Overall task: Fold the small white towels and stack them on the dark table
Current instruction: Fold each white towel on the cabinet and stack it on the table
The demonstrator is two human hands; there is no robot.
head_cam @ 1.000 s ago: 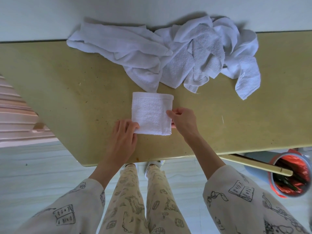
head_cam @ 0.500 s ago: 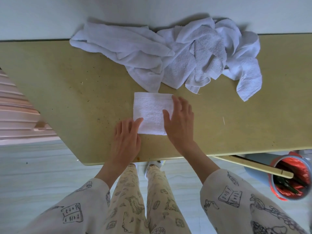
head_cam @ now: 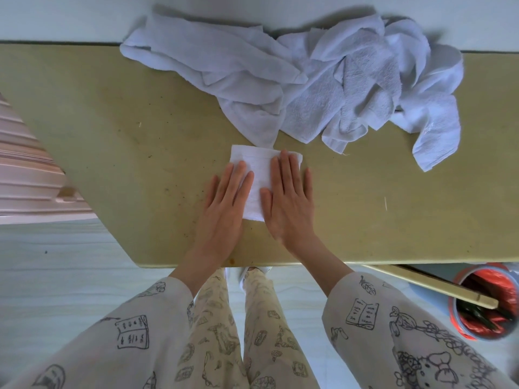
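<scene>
White terry cloth, a small folded white towel (head_cam: pixel 259 175), lies near the front edge of the olive-yellow table (head_cam: pixel 112 130). The left hand (head_cam: pixel 224 204) and the right hand (head_cam: pixel 289 199) both press flat on it, fingers straight, grasping nothing. Just behind lies a heap of crumpled white towels (head_cam: pixel 309 88). At lower right, a round bucket (head_cam: pixel 486 303) holds a red liner and dark items too blurred to identify.

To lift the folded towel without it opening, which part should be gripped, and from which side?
Probably pinch the folded towel at its near short edge, coming from the table's front. It lies flat, both hands press its long sides, and the unfolded pile crowds its far end.
</scene>
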